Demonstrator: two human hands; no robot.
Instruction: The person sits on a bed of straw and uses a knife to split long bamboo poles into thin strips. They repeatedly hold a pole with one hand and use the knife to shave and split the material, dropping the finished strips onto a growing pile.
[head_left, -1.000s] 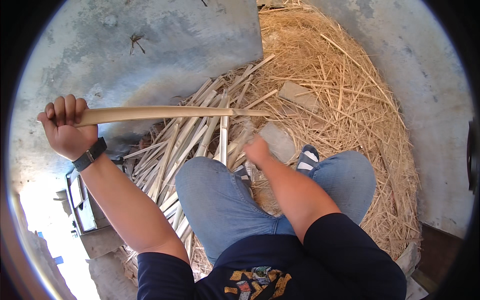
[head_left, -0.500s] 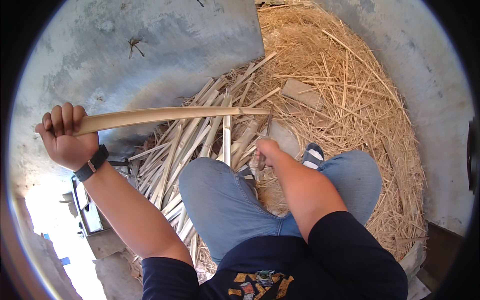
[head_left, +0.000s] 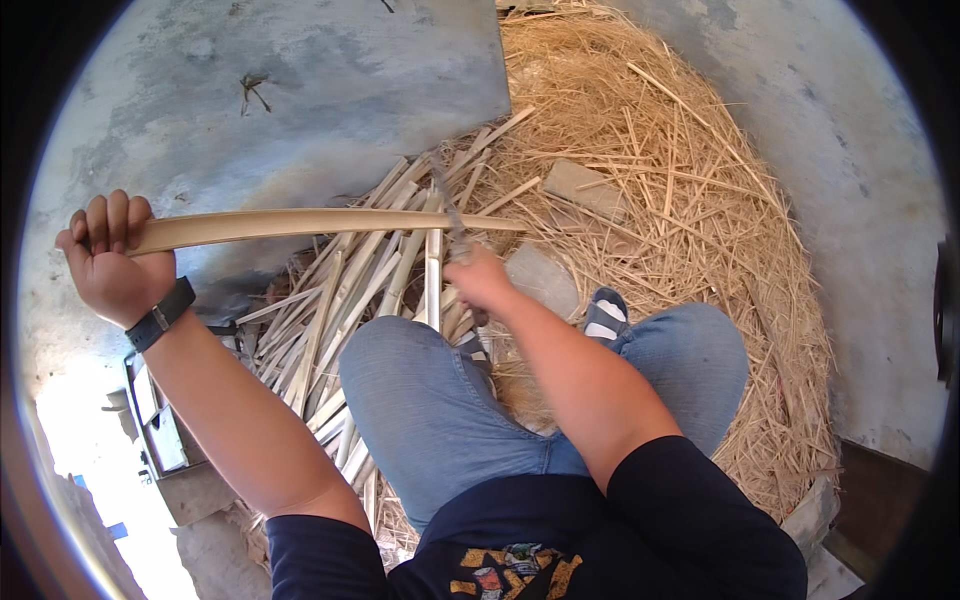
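Note:
My left hand (head_left: 115, 245), raised at the far left, is wrapped round one end of a long, pale split-bamboo strip (head_left: 290, 223). The strip runs across to the right, its other end above the straw-covered ground. In front of my knees, my right hand (head_left: 478, 278) is closed on the handle of a knife (head_left: 453, 212). The blade points up and away and crosses the strip short of its right end; motion blurs it, so I cannot tell how its edge meets the bamboo.
Below the strip lies a pile of split bamboo pieces (head_left: 345, 290). Shavings and straw (head_left: 690, 220) cover the ground to the right, with a brick-like block (head_left: 585, 190) and a flat stone (head_left: 543, 280) among them. Grey walls (head_left: 300, 90) stand close at the left and right.
My right hand and the knife have moved left along the strip, away from its right end. My left hand keeps its hold, and the whole view has shifted slightly.

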